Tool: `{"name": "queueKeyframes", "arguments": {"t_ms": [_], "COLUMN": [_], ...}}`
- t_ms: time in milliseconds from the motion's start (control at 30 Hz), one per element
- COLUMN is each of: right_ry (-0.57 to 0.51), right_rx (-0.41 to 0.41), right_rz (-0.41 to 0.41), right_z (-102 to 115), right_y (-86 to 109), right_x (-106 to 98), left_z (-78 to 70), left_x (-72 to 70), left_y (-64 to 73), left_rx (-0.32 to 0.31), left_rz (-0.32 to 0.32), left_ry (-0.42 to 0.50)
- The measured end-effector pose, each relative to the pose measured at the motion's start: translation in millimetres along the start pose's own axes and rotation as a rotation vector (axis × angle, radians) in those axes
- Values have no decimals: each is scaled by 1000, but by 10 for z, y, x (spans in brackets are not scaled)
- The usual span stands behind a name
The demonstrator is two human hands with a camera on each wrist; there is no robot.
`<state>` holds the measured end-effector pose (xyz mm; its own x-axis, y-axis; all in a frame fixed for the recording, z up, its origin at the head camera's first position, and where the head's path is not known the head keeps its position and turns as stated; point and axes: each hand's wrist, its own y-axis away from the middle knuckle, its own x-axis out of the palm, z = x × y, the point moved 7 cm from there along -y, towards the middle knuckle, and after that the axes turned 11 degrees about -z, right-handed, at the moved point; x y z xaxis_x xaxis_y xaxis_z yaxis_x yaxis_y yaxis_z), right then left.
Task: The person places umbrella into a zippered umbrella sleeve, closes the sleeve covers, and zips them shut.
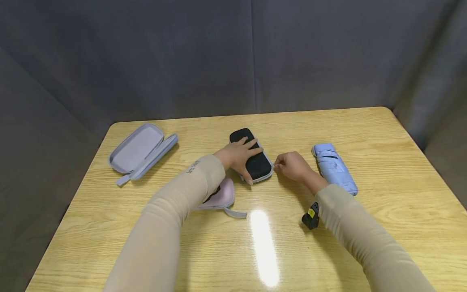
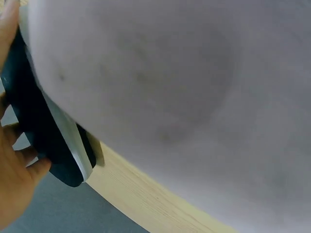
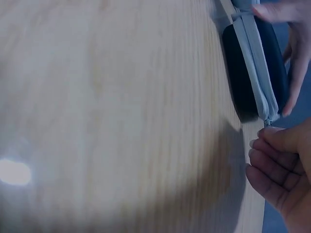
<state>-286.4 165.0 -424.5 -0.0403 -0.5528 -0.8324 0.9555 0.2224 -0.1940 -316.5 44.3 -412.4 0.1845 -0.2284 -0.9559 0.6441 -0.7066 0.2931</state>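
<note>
A black zip case [image 1: 258, 165] with a pale grey zip band lies at a slant on the wooden table. My left hand [image 1: 238, 156] presses on its top with fingers spread, the thumb at the near edge. At the case's near right corner my right hand [image 1: 292, 165] pinches the zip pull [image 3: 267, 123] between thumb and index finger. Close up, the right wrist view shows the grey zip band [image 3: 255, 63] running along the case's side. A pink case [image 1: 224, 194] with a grey strap lies partly hidden under my left forearm.
At the left, a pale grey case [image 1: 136, 150] lies unfolded. A blue folded umbrella [image 1: 335, 168] lies beyond my right forearm. Beside the right sleeve is a small black device [image 1: 310, 219] with a yellow patch. A dark curtain [image 1: 204, 61] hangs behind the table [image 1: 219, 259].
</note>
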Motion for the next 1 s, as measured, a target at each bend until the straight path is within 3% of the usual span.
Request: {"name": "queueKeyframes", "arguments": {"t_ms": [167, 400, 600, 767, 1000], "right_ry": [29, 32, 34, 17, 30], "right_rx": [5, 17, 38, 37, 13], "right_rz": [-20, -19, -21, -31, -68], "right_z": [-72, -98, -124, -120, -105], "right_y": [-37, -62, -58, -61, -33], "right_x": [-31, -23, -10, -3, -59], "left_z": [11, 30, 46, 70, 105], "left_x": [8, -28, 6, -2, 20], "left_y": [5, -24, -9, 8, 25], "left_rx": [12, -7, 6, 8, -49], "left_rz": [-25, -17, 1, -22, -53], "left_ry": [2, -63, -46, -46, -102]}}
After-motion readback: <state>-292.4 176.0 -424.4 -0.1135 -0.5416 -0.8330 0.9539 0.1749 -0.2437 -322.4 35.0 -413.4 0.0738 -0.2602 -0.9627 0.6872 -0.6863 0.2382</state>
